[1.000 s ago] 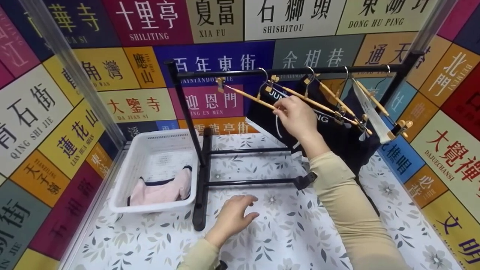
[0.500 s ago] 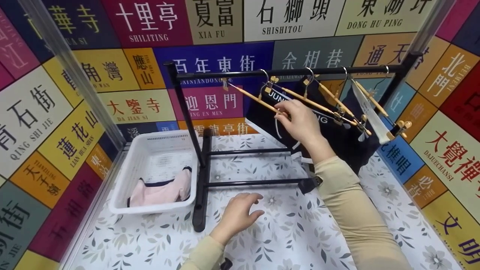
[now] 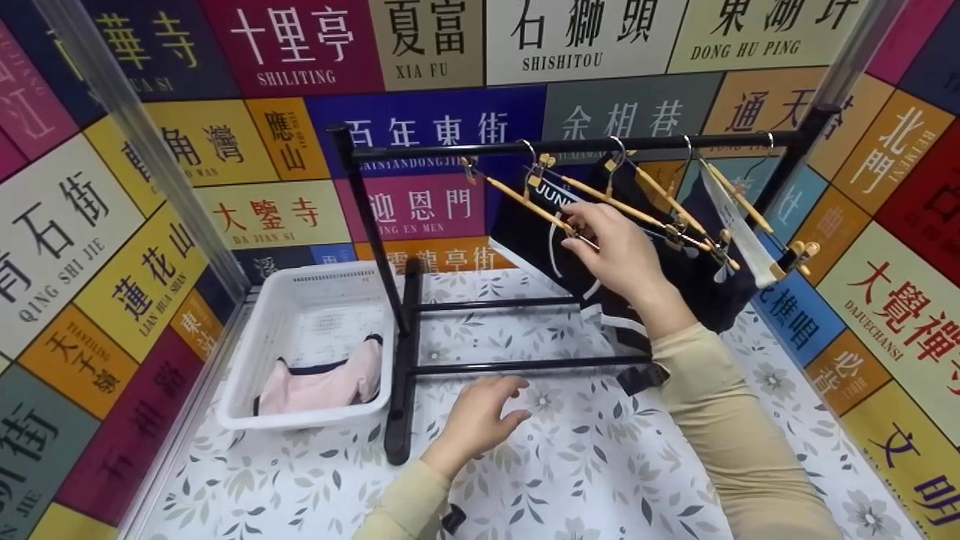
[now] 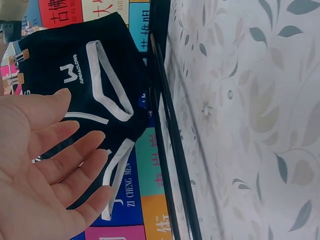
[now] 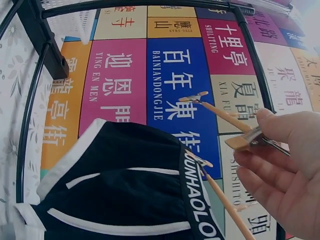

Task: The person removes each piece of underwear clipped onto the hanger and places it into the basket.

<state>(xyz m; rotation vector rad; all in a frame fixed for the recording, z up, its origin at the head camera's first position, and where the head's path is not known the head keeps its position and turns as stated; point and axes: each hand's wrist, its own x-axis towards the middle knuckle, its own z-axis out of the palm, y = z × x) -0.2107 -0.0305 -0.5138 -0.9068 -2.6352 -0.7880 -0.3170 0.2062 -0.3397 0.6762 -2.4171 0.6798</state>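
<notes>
Hanging by its hook from the top rail of the black rack (image 3: pixel 442 150), the wooden hanger (image 3: pixel 517 196) is first in the row, nearest the rack's left post. The right hand (image 3: pixel 619 251) pinches the clip at its near end between thumb and fingers. Just behind, black briefs (image 5: pixel 125 200) with white trim and a lettered waistband are clipped to the next hanger (image 3: pixel 611 199); more dark garments hang farther along toward the rail's right end. The left hand (image 3: pixel 478 421) is relaxed and free, its fingers loosely bent, over the worktop (image 3: pixel 525 495) in front of the rack's lower bars. Close to the worktop's left edge, beside the rack's left foot, stands a white basket (image 3: pixel 315 420) with a pink garment (image 3: pixel 315 386), dark-edged, lying in its near half. Colourful lettered panels (image 3: pixel 450 116) rise behind the worktop's back edge.
</notes>
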